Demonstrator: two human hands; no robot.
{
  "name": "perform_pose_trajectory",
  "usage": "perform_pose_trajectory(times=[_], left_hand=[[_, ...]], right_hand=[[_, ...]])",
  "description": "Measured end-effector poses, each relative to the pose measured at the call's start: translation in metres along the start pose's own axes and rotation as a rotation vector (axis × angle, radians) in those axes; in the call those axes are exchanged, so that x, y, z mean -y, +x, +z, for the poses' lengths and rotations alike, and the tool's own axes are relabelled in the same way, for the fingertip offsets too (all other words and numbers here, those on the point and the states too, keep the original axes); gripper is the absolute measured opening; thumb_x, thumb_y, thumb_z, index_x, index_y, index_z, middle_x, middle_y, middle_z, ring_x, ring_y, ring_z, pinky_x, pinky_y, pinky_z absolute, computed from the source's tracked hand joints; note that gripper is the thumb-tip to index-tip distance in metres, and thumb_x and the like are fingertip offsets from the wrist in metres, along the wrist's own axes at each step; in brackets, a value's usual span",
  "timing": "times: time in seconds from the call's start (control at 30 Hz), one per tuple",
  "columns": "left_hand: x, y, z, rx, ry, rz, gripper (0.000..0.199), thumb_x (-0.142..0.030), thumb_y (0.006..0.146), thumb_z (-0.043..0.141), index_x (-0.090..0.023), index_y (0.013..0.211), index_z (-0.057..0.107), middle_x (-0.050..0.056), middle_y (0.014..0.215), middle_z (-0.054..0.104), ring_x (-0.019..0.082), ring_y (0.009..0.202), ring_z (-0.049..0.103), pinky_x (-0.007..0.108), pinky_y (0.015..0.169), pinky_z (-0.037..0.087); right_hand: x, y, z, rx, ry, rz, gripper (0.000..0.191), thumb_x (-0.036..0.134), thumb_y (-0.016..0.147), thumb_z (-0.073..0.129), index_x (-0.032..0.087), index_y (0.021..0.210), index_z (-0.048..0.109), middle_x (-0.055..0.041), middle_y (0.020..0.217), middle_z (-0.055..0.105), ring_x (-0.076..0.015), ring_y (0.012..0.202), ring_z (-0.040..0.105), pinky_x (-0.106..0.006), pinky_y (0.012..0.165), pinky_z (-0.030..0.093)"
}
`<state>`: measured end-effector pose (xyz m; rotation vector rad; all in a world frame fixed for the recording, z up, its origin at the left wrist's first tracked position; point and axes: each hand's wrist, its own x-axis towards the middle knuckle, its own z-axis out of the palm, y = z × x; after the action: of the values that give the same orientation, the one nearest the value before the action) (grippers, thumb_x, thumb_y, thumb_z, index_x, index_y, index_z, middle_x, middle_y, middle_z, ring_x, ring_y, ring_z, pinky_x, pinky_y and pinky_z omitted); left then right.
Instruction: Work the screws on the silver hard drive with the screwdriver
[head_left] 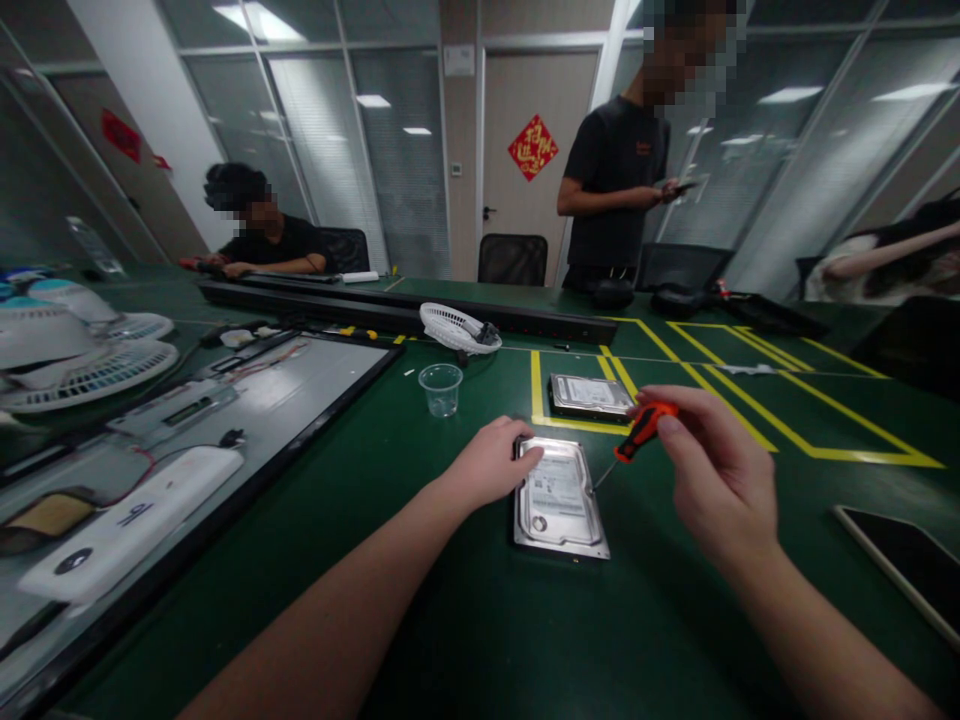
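Observation:
A silver hard drive (559, 500) with a white label lies flat on the green table in front of me. My left hand (499, 460) grips its far left corner, thumb on the top cover and fingers over the edge. In my right hand (716, 460) is a screwdriver (643, 430) with an orange and black handle, tilted down to the left. Its thin tip meets the drive's right edge; whether it sits in a screw is too small to tell. A second hard drive (590, 394) lies behind, inside yellow tape lines.
A clear plastic cup (441, 388) and a white fan grille (459, 328) stand left of the drives. A large flat panel (247, 420) with electronics fills the left. A phone (907, 570) lies at right. Several people are around the table, one standing (619, 180).

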<state>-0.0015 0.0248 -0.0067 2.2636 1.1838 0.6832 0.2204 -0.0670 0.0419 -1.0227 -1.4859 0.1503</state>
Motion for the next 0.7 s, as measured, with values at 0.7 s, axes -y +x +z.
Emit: perform_pose_trajectory(times=[0.7], left_hand=[[0.0001, -0.0001, 0.0003, -0.004, -0.002, 0.001, 0.034, -0.043, 0.097, 0.061, -0.018, 0.118, 0.073, 0.009, 0.111, 0.068, 0.023, 0.094, 0.065, 0.035, 0.084, 0.052]], right_hand=[[-0.0059, -0.0008, 0.0039, -0.035, -0.027, 0.007, 0.034, 0.023, 0.087, 0.079, 0.028, 0.119, 0.069, -0.0041, 0.102, 0.07, -0.0216, 0.091, 0.071, -0.04, 0.086, 0.063]])
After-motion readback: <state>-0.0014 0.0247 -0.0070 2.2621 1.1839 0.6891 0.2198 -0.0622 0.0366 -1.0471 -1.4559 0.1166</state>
